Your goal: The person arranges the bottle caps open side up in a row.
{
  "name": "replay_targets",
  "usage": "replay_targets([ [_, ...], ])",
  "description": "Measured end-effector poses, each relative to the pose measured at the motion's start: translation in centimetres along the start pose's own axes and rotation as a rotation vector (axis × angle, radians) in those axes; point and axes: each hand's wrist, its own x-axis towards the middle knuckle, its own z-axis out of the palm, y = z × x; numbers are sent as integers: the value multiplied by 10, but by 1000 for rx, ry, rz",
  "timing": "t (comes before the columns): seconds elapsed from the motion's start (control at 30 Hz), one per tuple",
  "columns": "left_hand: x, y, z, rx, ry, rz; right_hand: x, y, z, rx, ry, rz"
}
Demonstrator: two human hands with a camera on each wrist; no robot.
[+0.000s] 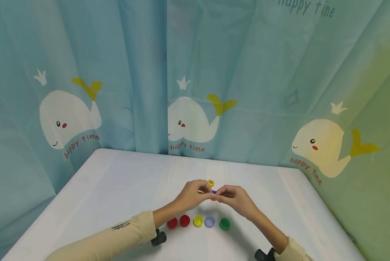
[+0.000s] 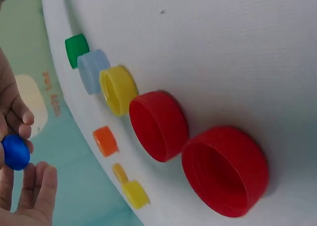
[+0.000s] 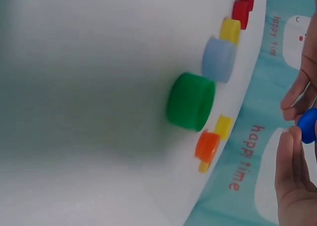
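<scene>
A blue bottle cap [image 2: 16, 152] is held up between both hands, above the table. My left hand [image 1: 191, 195] pinches it from the left with its fingertips, and my right hand [image 1: 237, 197] pinches it from the right. In the head view the fingers cover most of the cap. Below the hands, an orange cap [image 2: 105, 141] lies on the white table. Two yellow caps, a larger one [image 2: 135, 194] and a smaller one [image 2: 120, 173], lie beyond it, close together in the left wrist view.
Nearer the person, a row of caps runs left to right: a red cap [image 1: 172, 223], another red cap [image 1: 184, 220], a yellow cap [image 1: 198, 221], a light blue cap [image 1: 209, 222] and a green cap [image 1: 225, 223]. A curtain with whales [image 1: 191, 119] hangs behind the table.
</scene>
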Motion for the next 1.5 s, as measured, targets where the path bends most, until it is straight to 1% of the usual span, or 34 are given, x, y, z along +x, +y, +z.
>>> replay_targets([
  [0.13, 2, -1, 6, 33, -51, 80, -9, 6, -5, -154, 40, -82],
  [0.2, 2, -2, 8, 86, -88, 124, -13, 10, -8, -236, 48, -135],
  [0.27, 3, -3, 9, 159, -137, 162, -16, 14, -12, -304, 44, -179],
  [0.37, 4, -3, 12, 255, -238, 205, -20, 19, -18, -384, 26, -217],
  [0.47, 6, -4, 15, 324, -349, 225, -24, 22, -24, -465, 5, -234],
  [0.53, 8, -3, 17, 362, -411, 228, -27, 23, -29, -510, -14, -230],
  [0.67, 13, -1, 23, 428, -508, 247, -33, 23, -35, -574, -51, -189],
  [0.77, 18, 0, 29, 445, -561, 236, -38, 25, -38, -605, -73, -162],
  [0.87, 21, 0, 37, 467, -598, 223, -42, 27, -39, -626, -87, -135],
  [1.0, 22, -2, 46, 513, -638, 228, -48, 31, -38, -637, -109, -85],
  [1.13, 20, -2, 51, 570, -674, 213, -50, 35, -35, -642, -140, -56],
  [1.23, 20, 1, 52, 587, -696, 187, -52, 37, -32, -641, -150, -59],
  [1.4, 22, 4, 55, 571, -740, 146, -58, 39, -31, -624, -138, -78],
  [1.5, 22, 5, 58, 577, -768, 140, -63, 41, -31, -617, -149, -90],
])
